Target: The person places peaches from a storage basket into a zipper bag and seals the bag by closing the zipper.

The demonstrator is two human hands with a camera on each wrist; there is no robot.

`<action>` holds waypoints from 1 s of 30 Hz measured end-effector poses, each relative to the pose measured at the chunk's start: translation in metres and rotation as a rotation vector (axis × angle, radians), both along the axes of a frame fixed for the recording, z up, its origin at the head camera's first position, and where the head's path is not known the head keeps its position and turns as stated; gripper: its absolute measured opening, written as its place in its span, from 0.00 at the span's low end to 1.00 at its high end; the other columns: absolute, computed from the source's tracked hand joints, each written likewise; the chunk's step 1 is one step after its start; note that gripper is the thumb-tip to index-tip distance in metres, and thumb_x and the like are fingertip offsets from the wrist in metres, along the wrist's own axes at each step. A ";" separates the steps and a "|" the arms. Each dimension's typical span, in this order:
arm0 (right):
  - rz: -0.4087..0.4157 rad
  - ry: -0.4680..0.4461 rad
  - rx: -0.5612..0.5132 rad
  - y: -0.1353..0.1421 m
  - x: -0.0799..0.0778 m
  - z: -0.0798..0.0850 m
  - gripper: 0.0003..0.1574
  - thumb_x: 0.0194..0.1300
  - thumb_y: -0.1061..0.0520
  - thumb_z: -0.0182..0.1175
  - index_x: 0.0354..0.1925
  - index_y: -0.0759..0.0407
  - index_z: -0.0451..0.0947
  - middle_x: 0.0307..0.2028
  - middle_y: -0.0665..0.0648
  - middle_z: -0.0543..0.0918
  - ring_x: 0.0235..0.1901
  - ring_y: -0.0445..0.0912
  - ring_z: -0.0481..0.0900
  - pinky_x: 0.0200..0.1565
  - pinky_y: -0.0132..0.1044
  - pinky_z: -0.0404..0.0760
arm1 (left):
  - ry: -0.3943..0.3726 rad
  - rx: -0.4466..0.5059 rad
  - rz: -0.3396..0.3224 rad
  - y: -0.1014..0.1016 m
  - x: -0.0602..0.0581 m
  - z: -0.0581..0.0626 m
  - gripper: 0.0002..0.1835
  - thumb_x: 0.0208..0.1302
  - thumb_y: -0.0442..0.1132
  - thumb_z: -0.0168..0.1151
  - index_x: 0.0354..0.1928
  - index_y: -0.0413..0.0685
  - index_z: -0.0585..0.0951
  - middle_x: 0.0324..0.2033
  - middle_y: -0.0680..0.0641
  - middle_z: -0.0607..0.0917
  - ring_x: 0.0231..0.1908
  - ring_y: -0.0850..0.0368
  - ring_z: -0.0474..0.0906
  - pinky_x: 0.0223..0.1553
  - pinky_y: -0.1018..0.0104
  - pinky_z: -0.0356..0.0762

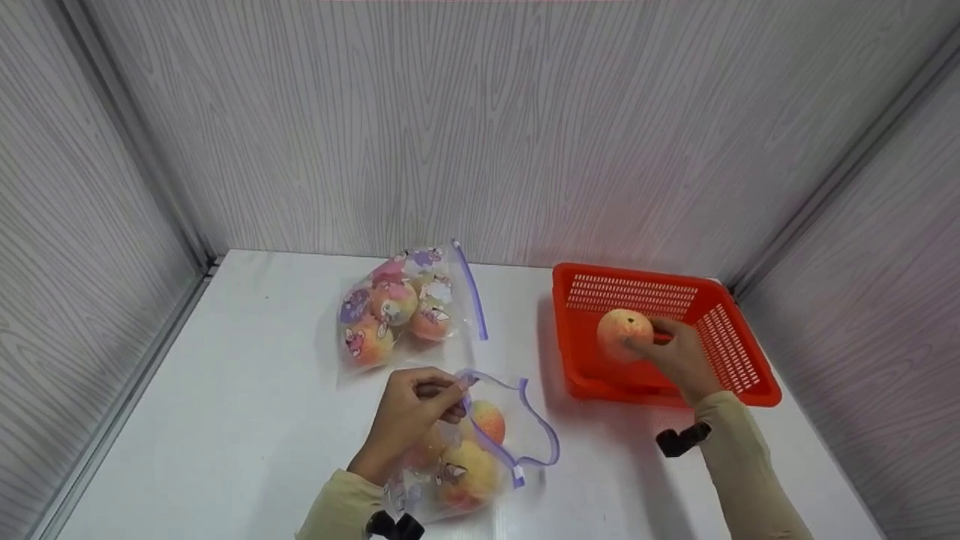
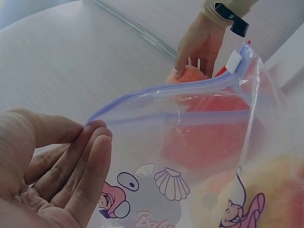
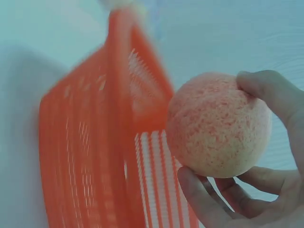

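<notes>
My left hand (image 1: 420, 409) pinches the purple zip edge of a clear printed zip bag (image 1: 517, 420), whose mouth gapes toward the right. Inside that bag lie several peaches (image 1: 469, 472). In the left wrist view, thumb and fingertips grip the purple strip (image 2: 142, 93), and a white slider (image 2: 234, 61) sits at its far end. Over the red basket (image 1: 592, 386), my right hand (image 1: 682, 360) holds a single peach (image 1: 624, 335). The right wrist view shows this peach (image 3: 218, 126) between thumb and fingers, beside the basket's rim (image 3: 121, 71).
A second printed zip bag (image 1: 409, 307) with several peaches lies farther back on the white table (image 1: 225, 390), its purple zip (image 1: 471, 292) facing right. Pale wood-grain panels (image 1: 450, 127) enclose the back and sides. The basket stands near the right panel.
</notes>
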State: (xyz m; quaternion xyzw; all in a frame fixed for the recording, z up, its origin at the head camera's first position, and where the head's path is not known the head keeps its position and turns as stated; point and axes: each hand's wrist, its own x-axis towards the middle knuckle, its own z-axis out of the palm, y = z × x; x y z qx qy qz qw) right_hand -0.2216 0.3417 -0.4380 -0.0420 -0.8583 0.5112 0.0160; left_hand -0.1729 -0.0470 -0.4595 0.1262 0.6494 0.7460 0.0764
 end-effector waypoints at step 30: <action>0.384 -0.191 -0.748 -0.093 0.068 -0.026 0.30 0.68 0.60 0.55 0.65 0.61 0.61 0.64 0.66 0.62 0.60 0.59 0.67 0.58 0.54 0.72 | -0.040 -0.016 0.038 0.001 0.017 0.032 0.10 0.62 0.31 0.62 0.36 0.24 0.80 0.27 0.35 0.84 0.26 0.47 0.83 0.34 0.55 0.84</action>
